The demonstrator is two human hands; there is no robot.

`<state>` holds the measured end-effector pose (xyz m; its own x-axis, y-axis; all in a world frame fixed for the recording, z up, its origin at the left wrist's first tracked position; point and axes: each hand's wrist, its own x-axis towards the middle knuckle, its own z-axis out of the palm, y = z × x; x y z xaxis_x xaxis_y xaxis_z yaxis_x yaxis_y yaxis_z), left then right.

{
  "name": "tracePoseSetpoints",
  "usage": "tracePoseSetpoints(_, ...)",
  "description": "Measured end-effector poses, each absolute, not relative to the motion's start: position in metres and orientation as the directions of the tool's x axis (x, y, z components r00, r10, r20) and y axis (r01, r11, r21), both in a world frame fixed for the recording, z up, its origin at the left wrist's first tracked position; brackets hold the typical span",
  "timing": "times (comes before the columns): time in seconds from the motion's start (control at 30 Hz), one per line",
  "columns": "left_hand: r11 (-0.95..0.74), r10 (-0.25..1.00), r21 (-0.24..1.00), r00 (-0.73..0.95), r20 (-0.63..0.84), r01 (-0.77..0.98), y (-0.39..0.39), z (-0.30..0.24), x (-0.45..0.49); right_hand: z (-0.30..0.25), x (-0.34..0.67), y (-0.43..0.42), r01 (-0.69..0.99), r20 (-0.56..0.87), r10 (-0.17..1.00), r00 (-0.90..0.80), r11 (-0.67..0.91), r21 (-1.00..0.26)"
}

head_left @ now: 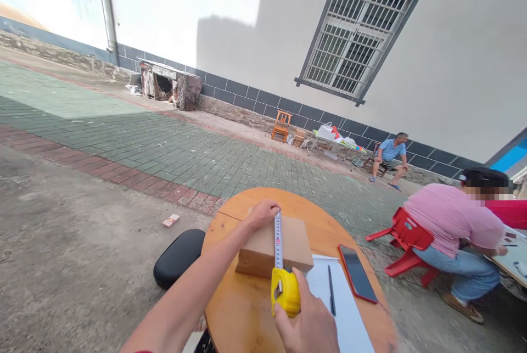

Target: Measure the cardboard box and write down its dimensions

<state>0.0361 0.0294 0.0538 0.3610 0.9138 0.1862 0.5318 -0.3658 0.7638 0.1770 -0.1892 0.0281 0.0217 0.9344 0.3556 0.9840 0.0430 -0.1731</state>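
Observation:
A cardboard box [259,248] lies on a round wooden table [241,309]. A white measuring tape [278,240] is stretched across the box's top. My left hand [262,213] pinches the tape's far end at the box's far edge. My right hand [307,323] grips the yellow tape measure case [285,291] at the box's near edge.
White paper [349,320] with a pen [330,290] and a red-cased phone [357,273] lie on the table's right. A black stool [179,257] stands at the left. A person in pink sits on a red chair [405,240] to the right; another sits by the wall.

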Motion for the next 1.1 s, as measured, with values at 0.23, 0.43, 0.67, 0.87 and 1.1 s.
tracePoseSetpoints(0.23, -0.538, 0.832, 0.746, 0.389, 0.396, 0.392, -0.064, 0.069, 0.025, 0.021, 0.194, -0.202, 0.916, 0.476, 0.878, 0.047, 0.153, -0.372)
tracePoseSetpoints(0.43, -0.448, 0.883, 0.852, -0.017, 0.470, 0.272, -0.147, 0.012, -0.003, 0.033, 0.204, -0.201, 0.841, 0.428, 0.901, 0.074, 0.174, -0.512)
tracePoseSetpoints(0.67, -0.290, 0.926, 0.907, -0.149, 0.346, 0.305, -0.179, -0.073, 0.012, 0.076, 0.208, -0.162, 0.895, 0.356, 0.933, -0.059, 0.207, -0.396)
tracePoseSetpoints(0.87, -0.304, 0.930, 0.815, -0.032, 0.366, 0.493, -0.172, -0.091, 0.029, 0.085, 0.202, -0.110, 0.916, 0.482, 0.855, -0.190, 0.331, -0.227)
tracePoseSetpoints(1.1, -0.377, 0.869, 0.693, -0.025, 0.495, 0.614, -0.174, -0.103, 0.029, 0.060, 0.193, -0.086, 0.875, 0.389, 0.819, -0.423, 0.480, -0.060)
